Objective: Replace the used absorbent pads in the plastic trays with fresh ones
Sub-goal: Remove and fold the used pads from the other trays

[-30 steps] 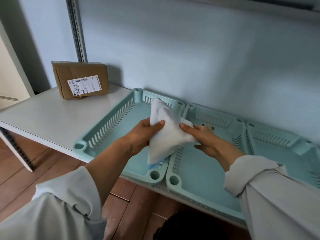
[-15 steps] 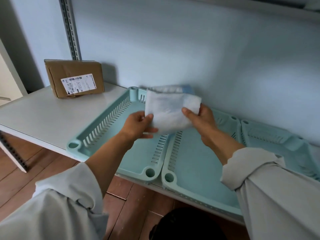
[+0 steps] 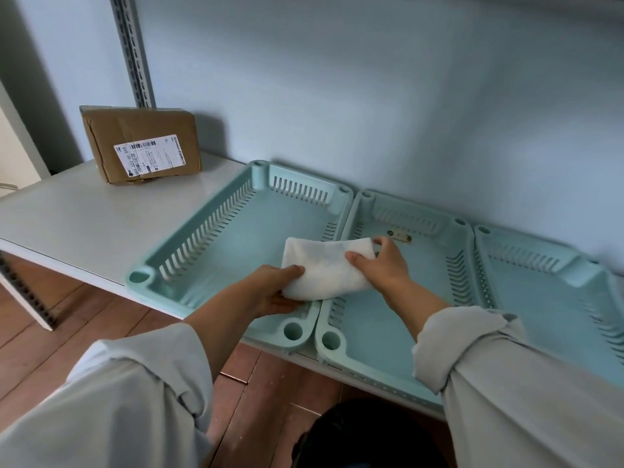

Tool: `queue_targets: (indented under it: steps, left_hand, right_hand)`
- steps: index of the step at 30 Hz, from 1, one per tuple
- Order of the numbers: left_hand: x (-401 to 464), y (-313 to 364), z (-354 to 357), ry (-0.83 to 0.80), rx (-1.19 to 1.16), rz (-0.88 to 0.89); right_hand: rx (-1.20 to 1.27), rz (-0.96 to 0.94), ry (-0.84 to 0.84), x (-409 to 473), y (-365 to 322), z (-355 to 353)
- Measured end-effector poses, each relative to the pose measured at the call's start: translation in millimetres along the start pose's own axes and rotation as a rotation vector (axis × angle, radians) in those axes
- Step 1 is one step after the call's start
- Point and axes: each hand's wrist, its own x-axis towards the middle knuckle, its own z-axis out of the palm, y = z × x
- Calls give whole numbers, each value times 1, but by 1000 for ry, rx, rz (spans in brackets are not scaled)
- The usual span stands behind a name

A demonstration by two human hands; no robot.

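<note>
- Straddling the seam between two trays, the folded white pad hung just above the touching rims of the left tray and the middle tray, its long axis running left to right across them.
- Both hands had it by the ends: the left hand gripped the near-left corner, thumb on top and fingers curled beneath, while the right hand pinched the right edge, thumb on the upper face.
- Neither hand was nearer than the other in any way that mattered, since each was already on the pad; the open floor of the left tray lay beyond and to the left of it, the middle tray's floor to the right (which tray it was meant for I could not tell).
- Opening the fold flat looked to me like the step in hand, and the tray floors seemed to offer room for that.
- A third tray sat against the middle one, further right, and no tray showed a pad laid in it.
- All three rested on a pale shelf against a light blue wall.
- A labelled cardboard parcel stood at the back left, well apart from the trays, beside a slotted metal upright.
- Reddish-brown floor showed below the shelf edge.
</note>
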Motion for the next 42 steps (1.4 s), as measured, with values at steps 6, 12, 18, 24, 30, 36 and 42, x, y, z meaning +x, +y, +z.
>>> queue_targets:
  steps: [6, 12, 18, 24, 30, 36, 42]
  left_hand:
    - [7, 8, -1, 79, -250, 139]
    - [-11, 19, -2, -162, -350, 28]
    - [-17, 22, 10, -179, -11, 395]
    - [-35, 26, 22, -206, 246, 546]
    - [-45, 25, 43, -44, 401, 731]
    - [-55, 18, 55, -81, 439, 824]
    - [-76, 8, 73, -108, 498, 849]
  right_hand:
    - [431, 257, -177, -4, 1, -1]
    - [460, 130, -294, -11, 2, -15]
    - [-45, -310, -163, -20, -6, -34]
    - [-227, -476, -264, -31, -17, -46]
    - [-235, -430, -304, -44, -4, -52]
    - [-450, -354, -317, -53, 2, -73]
    - [-404, -299, -376, -78, 19, -103]
